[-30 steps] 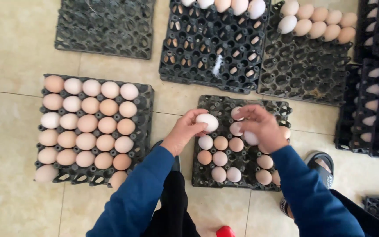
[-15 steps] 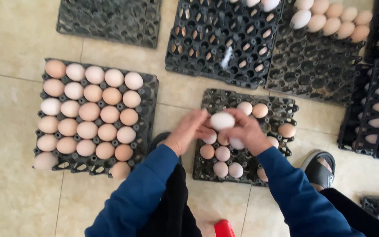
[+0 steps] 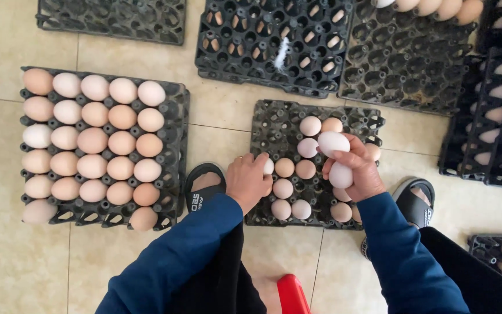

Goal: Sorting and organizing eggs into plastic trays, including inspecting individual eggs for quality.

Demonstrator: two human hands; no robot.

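Note:
A black egg tray [image 3: 274,119] lies on the tiled floor in front of me, partly filled with pale and tan eggs [image 3: 286,168]. My left hand [image 3: 250,181] rests at the tray's left side, fingers curled around a white egg [image 3: 268,166] at a cell there. My right hand [image 3: 355,168] hovers over the tray's right half and grips two white eggs [image 3: 333,142], one above the other. Blue sleeves cover both forearms.
A nearly full tray of tan and white eggs [image 3: 94,145] sits to the left. Empty black trays [image 3: 274,40] lie at the back, stacked trays with eggs [image 3: 495,116] at the right. My sandalled feet [image 3: 204,183] flank the tray; a red object [image 3: 291,293] is below.
My left hand has dropped from above the tray's middle to its left side with one egg. My right hand has shifted right, now holding two white eggs.

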